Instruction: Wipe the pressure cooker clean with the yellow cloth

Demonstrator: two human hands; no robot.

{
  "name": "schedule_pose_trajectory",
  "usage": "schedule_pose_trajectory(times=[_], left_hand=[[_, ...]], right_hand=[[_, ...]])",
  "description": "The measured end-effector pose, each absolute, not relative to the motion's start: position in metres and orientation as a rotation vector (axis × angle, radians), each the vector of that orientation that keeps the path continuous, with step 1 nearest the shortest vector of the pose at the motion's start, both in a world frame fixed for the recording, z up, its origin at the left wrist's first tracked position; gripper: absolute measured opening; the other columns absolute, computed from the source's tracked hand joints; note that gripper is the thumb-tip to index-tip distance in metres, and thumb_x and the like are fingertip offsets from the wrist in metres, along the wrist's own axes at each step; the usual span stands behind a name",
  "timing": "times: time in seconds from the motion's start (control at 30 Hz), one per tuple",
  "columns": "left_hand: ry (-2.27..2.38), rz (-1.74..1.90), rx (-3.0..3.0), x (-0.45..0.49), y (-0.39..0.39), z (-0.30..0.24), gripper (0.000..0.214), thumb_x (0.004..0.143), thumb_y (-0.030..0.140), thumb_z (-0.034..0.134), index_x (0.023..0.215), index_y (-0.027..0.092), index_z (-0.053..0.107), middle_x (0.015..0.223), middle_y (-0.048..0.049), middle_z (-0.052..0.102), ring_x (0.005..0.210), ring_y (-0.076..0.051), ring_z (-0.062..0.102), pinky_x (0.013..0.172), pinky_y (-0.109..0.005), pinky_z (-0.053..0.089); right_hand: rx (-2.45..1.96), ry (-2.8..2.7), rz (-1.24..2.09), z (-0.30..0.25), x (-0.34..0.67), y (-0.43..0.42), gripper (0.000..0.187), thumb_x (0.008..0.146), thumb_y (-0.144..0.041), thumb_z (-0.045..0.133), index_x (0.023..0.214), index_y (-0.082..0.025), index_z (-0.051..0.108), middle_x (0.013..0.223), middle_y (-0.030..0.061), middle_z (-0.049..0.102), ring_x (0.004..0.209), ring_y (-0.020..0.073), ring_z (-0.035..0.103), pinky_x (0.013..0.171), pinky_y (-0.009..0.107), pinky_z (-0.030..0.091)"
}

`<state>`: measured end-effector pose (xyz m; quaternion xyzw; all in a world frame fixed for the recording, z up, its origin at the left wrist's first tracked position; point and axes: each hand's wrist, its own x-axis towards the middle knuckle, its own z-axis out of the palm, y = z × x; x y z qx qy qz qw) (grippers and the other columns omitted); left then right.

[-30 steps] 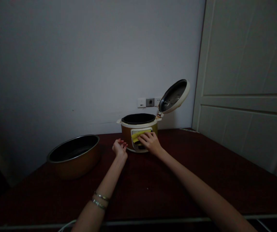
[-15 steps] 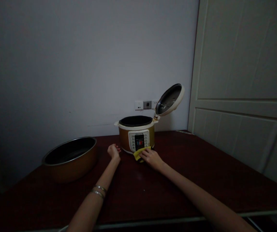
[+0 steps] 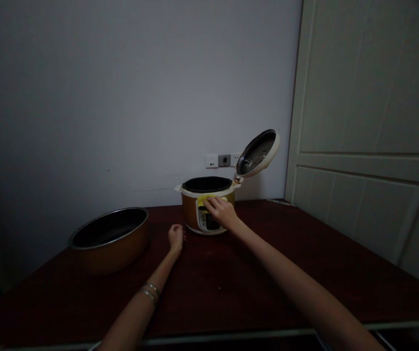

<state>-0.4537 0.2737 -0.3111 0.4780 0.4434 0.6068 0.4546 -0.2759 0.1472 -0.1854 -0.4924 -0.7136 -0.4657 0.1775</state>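
Observation:
A gold and white rice cooker (image 3: 190, 214) stands at the back of the dark red table (image 3: 231, 287), its lid (image 3: 257, 152) tipped open to the right. My right hand (image 3: 222, 212) presses a yellow cloth (image 3: 205, 199) against the top of the cooker's front panel, fingers closed over it. My left hand (image 3: 176, 237) rests on the table just left of the cooker's base, fingers curled under, holding nothing that I can see. Bracelets circle my left wrist.
A wide metal inner pot (image 3: 109, 239) sits on the table to the left. Wall sockets (image 3: 221, 160) are behind the cooker. A white panelled door (image 3: 370, 131) fills the right side. The table's front edge runs along the bottom.
My right hand has lifted the yellow cloth from the cooker's base up to the top of the front panel. My left hand has stayed on the table beside the cooker.

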Motion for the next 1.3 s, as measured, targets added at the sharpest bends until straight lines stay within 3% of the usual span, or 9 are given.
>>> schedule_pose_trajectory(times=[0.13,0.53,0.67,0.87,0.97,1.3], left_hand=[[1.12,1.486,1.23,-0.454,0.274,-0.312,0.01,0.068,0.027,0.049,0.071,0.018,0.052,0.05,0.006,0.047,0.035,-0.008,0.044,0.036,-0.018,0.033],[1.14,1.472,1.273,-0.454,0.273,-0.313,0.011,0.069,0.027,0.048,0.073,0.018,0.053,0.052,0.0052,0.049,0.036,-0.01,0.046,0.036,-0.02,0.035],[1.13,1.474,1.274,-0.453,0.275,-0.314,0.01,0.069,0.026,0.048,0.073,0.018,0.052,0.051,0.0055,0.048,0.036,-0.009,0.045,0.036,-0.019,0.035],[1.139,1.462,1.28,-0.453,0.276,-0.315,0.009,0.07,0.027,0.048,0.072,0.018,0.05,0.05,0.0059,0.048,0.035,-0.009,0.044,0.036,-0.019,0.033],[1.155,1.454,1.286,-0.454,0.273,-0.313,0.008,0.07,0.025,0.047,0.071,0.018,0.051,0.049,0.0059,0.048,0.035,-0.009,0.045,0.036,-0.019,0.034],[1.151,1.468,1.302,-0.454,0.265,-0.307,0.009,0.07,0.025,0.047,0.071,0.018,0.051,0.05,0.0054,0.048,0.036,-0.009,0.045,0.037,-0.019,0.035]], right_hand=[[-1.234,-2.033,-1.287,-0.211,-0.27,0.154,0.029,0.093,-0.013,0.045,0.118,-0.015,0.06,0.111,0.0105,0.065,0.1,0.0206,0.057,0.078,0.029,0.049],[-1.173,-2.389,-1.026,-0.29,-0.271,0.145,0.024,0.09,-0.018,0.053,0.113,-0.015,0.06,0.102,0.0092,0.066,0.095,0.0199,0.057,0.065,0.028,0.052],[-1.109,-2.444,-1.065,-0.27,-0.277,0.13,0.023,0.092,-0.022,0.051,0.111,-0.014,0.061,0.098,0.0092,0.065,0.088,0.0201,0.055,0.065,0.029,0.049],[-1.108,-2.108,-1.219,-0.196,-0.29,0.137,0.03,0.094,-0.016,0.044,0.12,-0.016,0.057,0.114,0.0121,0.061,0.097,0.0218,0.051,0.083,0.036,0.046],[-1.194,-2.099,-1.224,-0.185,-0.292,0.155,0.029,0.093,-0.014,0.045,0.118,-0.016,0.059,0.111,0.012,0.062,0.095,0.0217,0.052,0.081,0.035,0.047],[-1.193,-2.318,-0.986,-0.282,-0.287,0.165,0.029,0.091,-0.014,0.048,0.117,-0.016,0.06,0.104,0.0112,0.065,0.089,0.0198,0.053,0.071,0.031,0.05]])
